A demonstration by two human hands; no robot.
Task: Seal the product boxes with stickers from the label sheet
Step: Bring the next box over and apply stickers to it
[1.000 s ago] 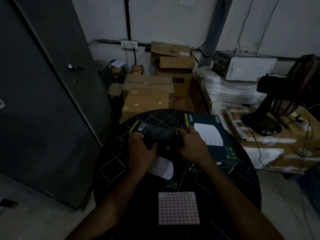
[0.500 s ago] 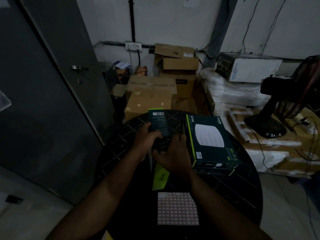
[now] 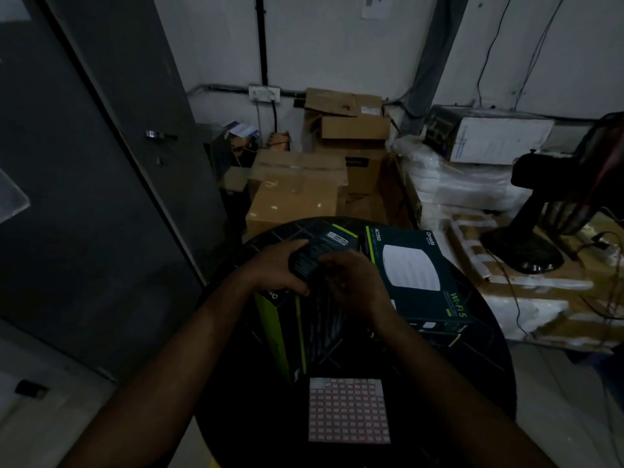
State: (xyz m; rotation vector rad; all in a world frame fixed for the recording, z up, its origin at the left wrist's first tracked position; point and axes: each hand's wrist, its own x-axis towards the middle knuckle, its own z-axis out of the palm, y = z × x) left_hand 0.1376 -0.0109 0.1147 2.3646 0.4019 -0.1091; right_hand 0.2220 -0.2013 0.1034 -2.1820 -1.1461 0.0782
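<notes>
Gripping a dark product box [image 3: 304, 319] that stands on edge on the round black counter [image 3: 486, 373], our left hand [image 3: 275, 270] curls its fingers [image 3: 297, 246] over the upper end while the thumb presses the near face. Our right hand [image 3: 354, 282] rests against the same end from the other side; its fingers are bent toward the box top, but in the dim light we cannot tell whether they pinch a sticker or only press the flap. The box shows a lime-green edge and a white barcode label [image 3: 337, 238] near its far end.

Just to the right, touching our right wrist, a second product box [image 3: 418, 275] lies flat on another box, face up, printed with a white round device and the words "Wi-Fi 5".

Nearer to us on the counter lies the label sheet [image 3: 349, 410], flat, a grid of small pinkish stickers, apart from both hands and just in front of the upright box.

Beyond the counter we see brown cardboard cartons [image 3: 297, 194] stacked on the floor, a grey door [image 3: 84, 197] at the left, and a black fan [image 3: 540, 231] standing on packages at the right.
</notes>
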